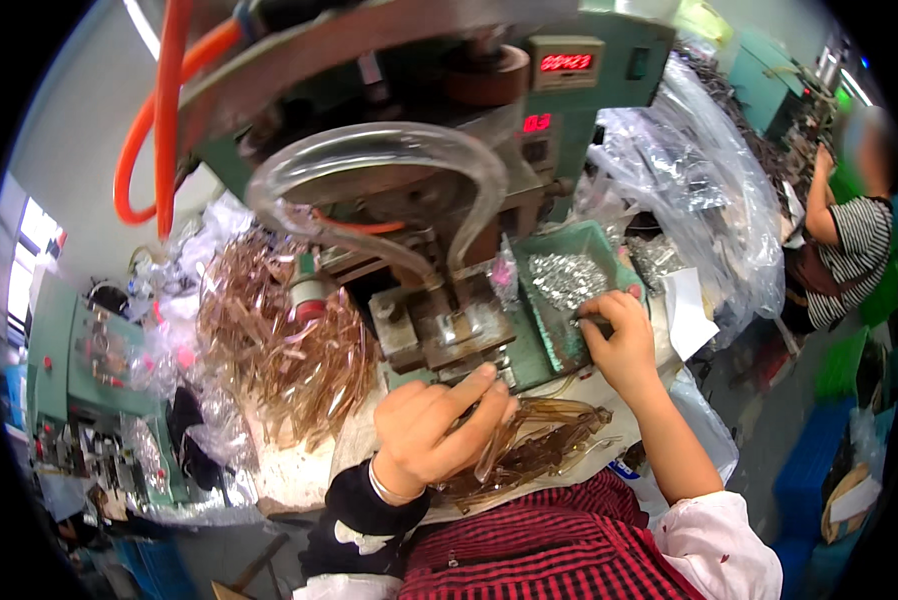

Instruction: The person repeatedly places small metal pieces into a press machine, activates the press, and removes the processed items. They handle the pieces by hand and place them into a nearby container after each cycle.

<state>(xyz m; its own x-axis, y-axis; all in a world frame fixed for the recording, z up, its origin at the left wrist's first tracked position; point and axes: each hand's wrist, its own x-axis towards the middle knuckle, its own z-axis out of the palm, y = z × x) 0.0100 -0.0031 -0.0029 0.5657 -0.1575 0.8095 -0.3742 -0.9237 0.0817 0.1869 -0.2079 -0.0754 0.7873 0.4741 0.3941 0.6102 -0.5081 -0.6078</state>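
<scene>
Amber plastic strip (489, 440) in left hand (431, 425), right hand (619, 340) at tray (554, 340).

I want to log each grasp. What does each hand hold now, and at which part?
The left hand pinches a translucent brown plastic strip near its upper end. The right hand reaches into the green tray of small silver parts; its hold cannot be told.

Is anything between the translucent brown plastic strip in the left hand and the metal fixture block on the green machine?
Nothing visible. The left hand holds the translucent brown plastic strip just below the metal fixture block, with an open gap between them. The right hand is off at the green tray.
</scene>
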